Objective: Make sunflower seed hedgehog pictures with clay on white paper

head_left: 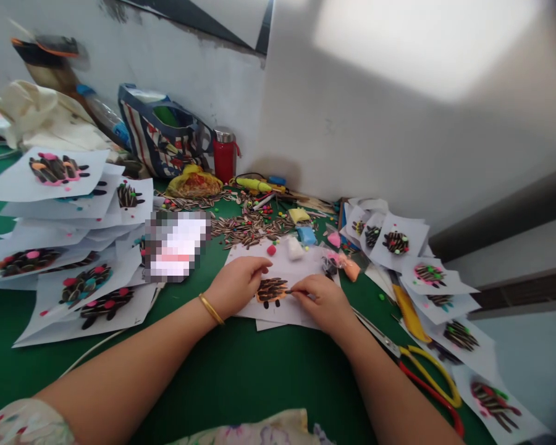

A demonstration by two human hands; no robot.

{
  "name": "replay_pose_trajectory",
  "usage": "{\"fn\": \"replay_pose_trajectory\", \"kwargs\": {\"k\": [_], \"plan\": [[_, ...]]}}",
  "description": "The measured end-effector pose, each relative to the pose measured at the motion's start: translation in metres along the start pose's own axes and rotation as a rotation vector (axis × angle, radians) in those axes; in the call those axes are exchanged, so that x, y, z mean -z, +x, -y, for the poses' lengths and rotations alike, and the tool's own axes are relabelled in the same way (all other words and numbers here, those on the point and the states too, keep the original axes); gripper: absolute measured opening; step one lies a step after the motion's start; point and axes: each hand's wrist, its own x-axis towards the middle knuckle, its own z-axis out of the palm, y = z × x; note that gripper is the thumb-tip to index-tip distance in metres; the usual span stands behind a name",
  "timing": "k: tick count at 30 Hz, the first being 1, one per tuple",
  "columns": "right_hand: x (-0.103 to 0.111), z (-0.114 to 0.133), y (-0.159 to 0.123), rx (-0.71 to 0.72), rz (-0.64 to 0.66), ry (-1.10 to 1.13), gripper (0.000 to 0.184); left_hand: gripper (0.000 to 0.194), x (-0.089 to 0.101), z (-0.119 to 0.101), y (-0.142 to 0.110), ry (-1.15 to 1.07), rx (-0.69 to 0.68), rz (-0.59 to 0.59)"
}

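A seed hedgehog [271, 290], with dark sunflower seeds on an orange clay base and small black feet, lies on white paper [290, 318] before me. My right hand [323, 301] is at its right edge, thumb and forefinger pinched on a small dark piece that looks like a sunflower seed [289, 292]. On the other side, my left hand [241, 283] rests on the paper by the hedgehog. Its fingers are curled together, and what they hold, if anything, is hidden. Behind the hands lie a red clay ball [271, 250] and white clay [295, 248].
Loose sunflower seeds [245, 228] spread across the green table [204, 383]. Stacked seed pictures stand left [88, 287] and right [461, 334]. Scissors [426, 371] lie by my right forearm, a phone [178, 247] to the left. A red flask [225, 154] stands near the wall.
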Motion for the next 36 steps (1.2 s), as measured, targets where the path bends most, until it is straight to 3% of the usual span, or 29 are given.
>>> {"fn": "replay_pose_trajectory", "kwargs": {"k": [5,11,19,36], "plan": [[-0.006,0.009,-0.001,0.036,0.013,-0.111,0.011,0.033,-0.004,0.002,0.0,0.056,-0.006,0.073],[-0.012,0.01,-0.001,0.052,0.017,-0.187,0.014,0.033,-0.004,0.004,0.002,0.092,-0.02,0.083],[-0.005,0.012,-0.001,0.027,0.004,-0.216,0.011,0.033,-0.004,0.002,0.001,0.099,-0.02,0.089],[-0.011,0.011,-0.001,0.041,-0.004,-0.12,0.007,0.033,-0.005,0.002,0.001,0.126,-0.039,0.109]]}}
